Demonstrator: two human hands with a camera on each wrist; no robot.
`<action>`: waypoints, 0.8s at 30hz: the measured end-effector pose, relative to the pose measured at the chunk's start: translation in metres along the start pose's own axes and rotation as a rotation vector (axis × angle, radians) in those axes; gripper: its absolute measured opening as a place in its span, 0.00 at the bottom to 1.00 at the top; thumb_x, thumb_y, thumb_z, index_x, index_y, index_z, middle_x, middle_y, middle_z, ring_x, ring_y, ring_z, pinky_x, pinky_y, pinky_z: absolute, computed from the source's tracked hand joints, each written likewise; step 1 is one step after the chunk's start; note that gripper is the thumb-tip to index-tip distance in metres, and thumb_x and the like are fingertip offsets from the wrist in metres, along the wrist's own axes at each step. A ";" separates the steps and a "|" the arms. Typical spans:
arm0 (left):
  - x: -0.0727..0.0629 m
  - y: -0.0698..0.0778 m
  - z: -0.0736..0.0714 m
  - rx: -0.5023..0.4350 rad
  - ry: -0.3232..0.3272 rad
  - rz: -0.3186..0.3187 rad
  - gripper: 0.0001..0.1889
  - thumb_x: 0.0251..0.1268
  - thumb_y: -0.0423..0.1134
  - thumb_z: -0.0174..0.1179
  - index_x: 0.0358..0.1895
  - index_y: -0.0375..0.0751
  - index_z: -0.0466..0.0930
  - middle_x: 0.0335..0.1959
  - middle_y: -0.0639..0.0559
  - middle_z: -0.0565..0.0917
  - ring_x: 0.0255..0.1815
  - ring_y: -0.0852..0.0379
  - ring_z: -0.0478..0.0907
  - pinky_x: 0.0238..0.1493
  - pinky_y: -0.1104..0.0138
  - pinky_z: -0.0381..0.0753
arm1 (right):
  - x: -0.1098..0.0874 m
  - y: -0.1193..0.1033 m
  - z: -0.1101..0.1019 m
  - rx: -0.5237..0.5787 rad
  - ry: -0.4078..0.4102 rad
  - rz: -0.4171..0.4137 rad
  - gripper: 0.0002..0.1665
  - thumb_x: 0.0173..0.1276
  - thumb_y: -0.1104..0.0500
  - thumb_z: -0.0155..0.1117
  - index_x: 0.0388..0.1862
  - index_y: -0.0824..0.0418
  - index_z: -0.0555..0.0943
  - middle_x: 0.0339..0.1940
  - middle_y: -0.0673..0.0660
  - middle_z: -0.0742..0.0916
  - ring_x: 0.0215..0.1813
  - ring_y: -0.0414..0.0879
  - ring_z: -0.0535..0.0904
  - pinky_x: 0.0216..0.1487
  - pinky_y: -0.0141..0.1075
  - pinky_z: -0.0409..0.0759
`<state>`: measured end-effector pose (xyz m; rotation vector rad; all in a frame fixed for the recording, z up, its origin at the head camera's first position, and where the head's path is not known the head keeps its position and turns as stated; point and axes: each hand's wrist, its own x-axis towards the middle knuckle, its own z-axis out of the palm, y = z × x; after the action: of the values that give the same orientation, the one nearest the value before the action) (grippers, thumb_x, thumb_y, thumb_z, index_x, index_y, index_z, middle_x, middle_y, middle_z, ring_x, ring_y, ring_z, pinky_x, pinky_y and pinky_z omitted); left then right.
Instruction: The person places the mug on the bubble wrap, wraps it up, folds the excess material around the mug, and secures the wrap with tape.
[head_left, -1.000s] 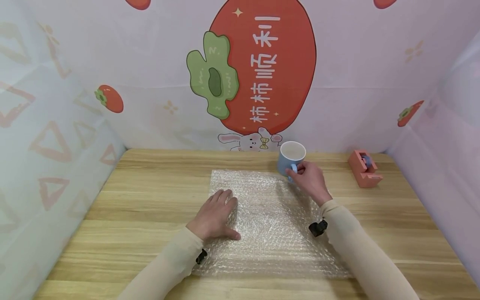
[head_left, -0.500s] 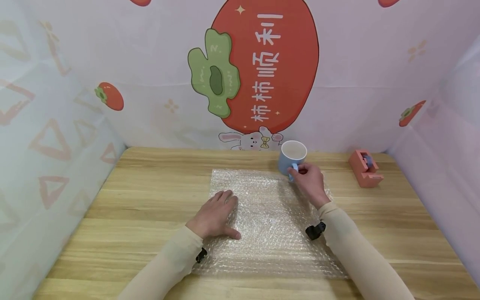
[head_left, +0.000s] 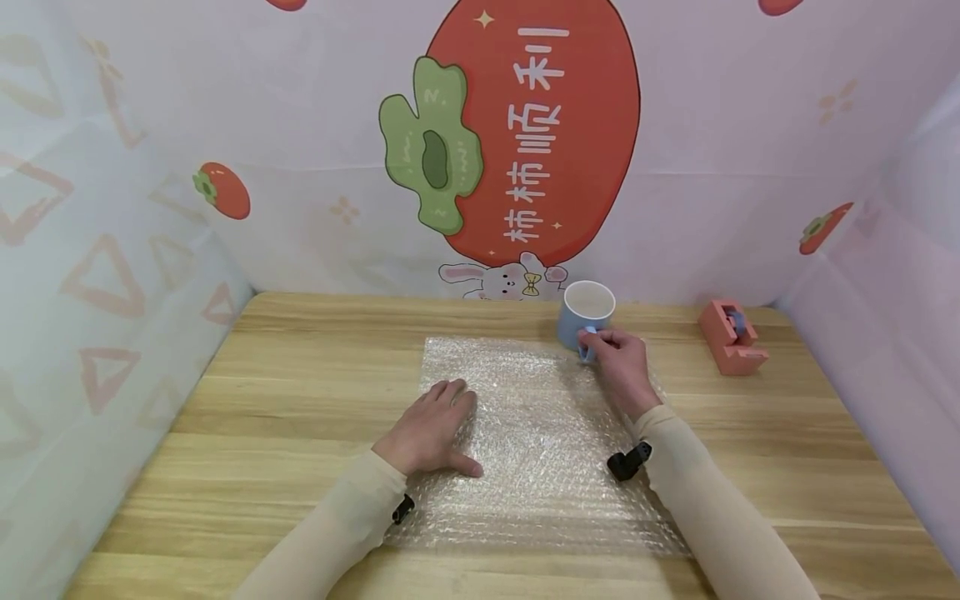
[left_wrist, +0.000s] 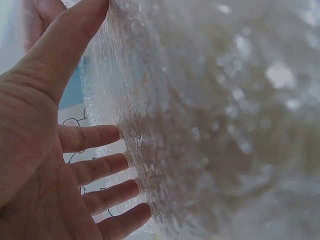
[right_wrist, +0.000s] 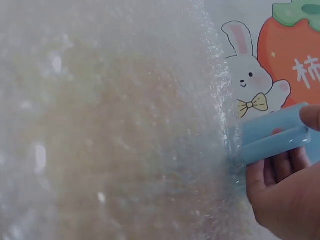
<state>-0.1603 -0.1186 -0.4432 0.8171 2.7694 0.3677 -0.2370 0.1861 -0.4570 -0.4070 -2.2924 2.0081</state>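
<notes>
A light blue mug (head_left: 572,322) with a white inside stands upright at the back of the table, by the far edge of a sheet of bubble wrap (head_left: 536,442). My right hand (head_left: 626,368) pinches the mug's handle, with the thumb on one side and fingers on the other; the right wrist view shows the blue handle (right_wrist: 277,141) between them. On the left part of the bubble wrap rests my left hand (head_left: 429,429), fingers straight and thumb spread. In the left wrist view its fingertips (left_wrist: 140,210) touch the wrap.
A pink tape dispenser (head_left: 733,340) with a roll in it stands at the back right of the wooden table (head_left: 285,375). Behind the table hangs a printed cloth backdrop (head_left: 315,217), with similar cloth at both sides.
My right wrist has shifted slightly left and turned a little, with the handle still pinched. The mug stays in about the same place. My left hand has not visibly moved.
</notes>
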 end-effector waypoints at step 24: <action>0.000 0.000 0.002 0.005 -0.009 0.001 0.57 0.41 0.64 0.78 0.73 0.34 0.65 0.76 0.33 0.61 0.76 0.32 0.57 0.75 0.45 0.59 | -0.001 0.006 0.012 0.231 -0.028 -0.049 0.15 0.83 0.58 0.50 0.34 0.64 0.73 0.36 0.52 0.77 0.41 0.42 0.75 0.47 0.33 0.74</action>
<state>-0.1595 -0.1186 -0.4447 0.8189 2.7633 0.3561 -0.2373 0.1753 -0.4642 -0.3039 -2.0310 2.2330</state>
